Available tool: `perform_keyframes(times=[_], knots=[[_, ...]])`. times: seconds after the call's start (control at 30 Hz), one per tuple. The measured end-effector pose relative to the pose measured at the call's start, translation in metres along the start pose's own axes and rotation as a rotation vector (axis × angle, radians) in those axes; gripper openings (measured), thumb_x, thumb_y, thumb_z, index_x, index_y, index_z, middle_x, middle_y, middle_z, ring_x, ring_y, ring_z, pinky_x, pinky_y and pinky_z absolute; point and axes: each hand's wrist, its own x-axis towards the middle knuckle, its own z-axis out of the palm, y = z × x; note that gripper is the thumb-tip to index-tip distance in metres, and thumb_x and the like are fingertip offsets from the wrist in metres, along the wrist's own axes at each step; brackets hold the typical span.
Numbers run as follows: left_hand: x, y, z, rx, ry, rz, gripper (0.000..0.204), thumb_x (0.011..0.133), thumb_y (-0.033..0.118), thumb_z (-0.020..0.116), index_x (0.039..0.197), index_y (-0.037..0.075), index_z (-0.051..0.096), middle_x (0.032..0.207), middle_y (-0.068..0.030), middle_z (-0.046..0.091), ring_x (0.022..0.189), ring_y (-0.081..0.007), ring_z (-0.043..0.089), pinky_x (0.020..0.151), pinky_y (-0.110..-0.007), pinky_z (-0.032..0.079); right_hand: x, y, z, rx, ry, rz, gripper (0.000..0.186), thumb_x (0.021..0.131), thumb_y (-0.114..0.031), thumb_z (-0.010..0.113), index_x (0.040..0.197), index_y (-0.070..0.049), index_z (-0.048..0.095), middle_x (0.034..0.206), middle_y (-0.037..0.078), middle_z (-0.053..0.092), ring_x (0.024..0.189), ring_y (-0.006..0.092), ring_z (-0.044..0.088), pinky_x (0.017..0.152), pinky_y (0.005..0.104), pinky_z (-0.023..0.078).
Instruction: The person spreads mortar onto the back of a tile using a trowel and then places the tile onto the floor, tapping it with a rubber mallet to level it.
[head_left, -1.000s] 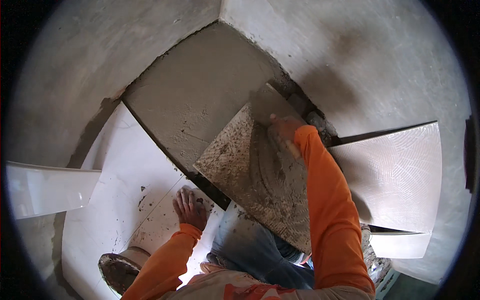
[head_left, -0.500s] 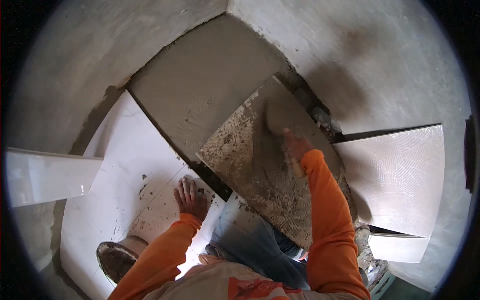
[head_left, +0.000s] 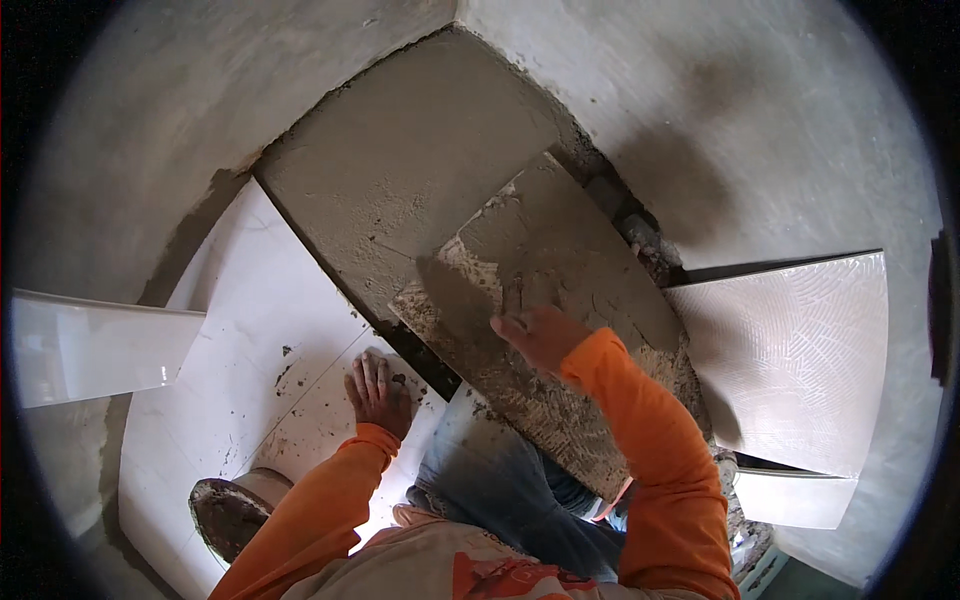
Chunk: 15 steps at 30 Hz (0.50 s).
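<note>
My left hand [head_left: 380, 396] lies flat on a white floor tile [head_left: 235, 330], its fingers spread. In my right hand [head_left: 541, 335] is a trowel [head_left: 452, 298], gripped by its handle. The trowel's dark blade rests near the left edge of a large tile [head_left: 590, 265] whose upturned face is coated with grey mortar. Smooth mortar covers the upper right of that face; ridged, patchy mortar shows along its left edge and lower part. Beyond the coated tile spreads a bed of wet mortar [head_left: 400, 130] running into the wall corner.
At the right, another tile [head_left: 800, 360] with a ridged back leans by the wall. A glossy white piece [head_left: 100, 345] juts in at the left. A round, dirt-crusted container [head_left: 235, 510] stands near my left forearm. Mortar crumbs dot the white floor; a dark gap borders the mortar bed.
My right hand has swept the trowel left and toward me across the coated tile. Mortar now covers more of its upper left part. The left hand has stayed put.
</note>
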Motion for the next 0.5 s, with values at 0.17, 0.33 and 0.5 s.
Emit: perform_keyframes(times=[0.17, 0.33, 0.5], knots=[[0.007, 0.016, -0.002, -0.05, -0.034, 0.019, 0.066, 0.078, 0.028, 0.053, 0.134, 0.001, 0.032, 0.145, -0.0223, 0.021, 0.136, -0.0379, 0.015, 0.108, -0.054, 0.006, 0.049, 0.099, -0.038, 0.143, 0.075, 0.132, 0.061, 0.09, -0.056, 0.037, 0.099, -0.001, 0.061, 0.084, 0.015, 0.06, 0.07, 0.0245, 0.059, 0.065, 0.0362, 0.048], [0.008, 0.019, -0.005, -0.045, -0.016, 0.028, 0.064, 0.078, 0.027, 0.053, 0.133, 0.0, 0.033, 0.144, -0.0234, 0.023, 0.136, -0.0385, 0.015, 0.108, -0.054, 0.006, 0.075, 0.072, -0.069, 0.012, -0.032, 0.291, 0.062, 0.089, -0.059, 0.036, 0.097, -0.001, 0.056, 0.081, 0.014, 0.06, 0.055, 0.022, 0.055, 0.059, 0.0354, 0.048], [0.004, 0.006, 0.002, 0.006, 0.026, 0.036, 0.064, 0.078, 0.028, 0.052, 0.133, 0.0, 0.032, 0.143, -0.0237, 0.024, 0.136, -0.0391, 0.016, 0.108, -0.054, 0.007, 0.018, 0.024, -0.023, 0.209, -0.097, 0.26, 0.065, 0.087, -0.062, 0.038, 0.083, -0.001, 0.06, 0.081, 0.013, 0.06, 0.063, 0.0217, 0.057, 0.06, 0.0366, 0.048]])
